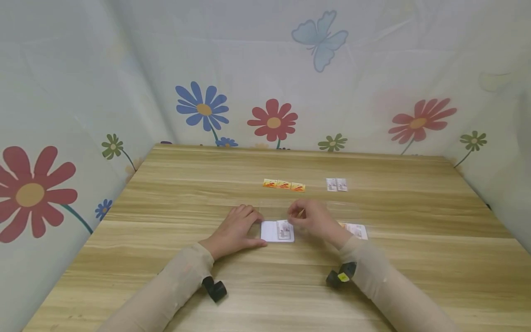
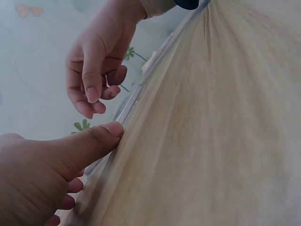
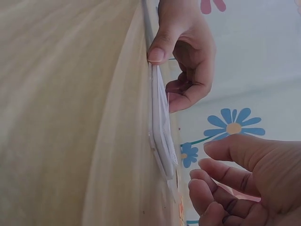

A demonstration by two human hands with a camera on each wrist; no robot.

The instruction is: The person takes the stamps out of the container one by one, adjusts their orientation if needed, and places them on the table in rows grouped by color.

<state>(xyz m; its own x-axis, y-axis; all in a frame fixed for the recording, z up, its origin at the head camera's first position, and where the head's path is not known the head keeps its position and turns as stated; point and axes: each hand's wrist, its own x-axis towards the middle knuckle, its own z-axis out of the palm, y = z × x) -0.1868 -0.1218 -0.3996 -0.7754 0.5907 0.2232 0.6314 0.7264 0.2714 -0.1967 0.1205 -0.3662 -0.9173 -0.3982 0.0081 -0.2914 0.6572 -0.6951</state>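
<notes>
A thin white card-like slab (image 1: 268, 232) with rounded corners lies flat on the table. On its right half sits a small printed picture piece (image 1: 284, 229); seen edge-on in the right wrist view, white papery layers (image 3: 163, 127) rise slightly off the slab. My left hand (image 1: 237, 232) holds the slab's left end, thumb at the near corner and fingers at the far one. Just above its right end hovers my right hand (image 1: 317, 219), fingers loosely bent. Both wrist views show a gap between the right thumb and fingertips, with nothing visible between them.
A second white piece (image 1: 357, 231) with a printed picture lies partly behind my right wrist. Farther back are a row of orange-yellow printed pieces (image 1: 284, 184) and two pale printed pieces (image 1: 336, 185). A faint transparent sheet (image 1: 344, 210) lies behind the hands. A flowered curtain encloses the table.
</notes>
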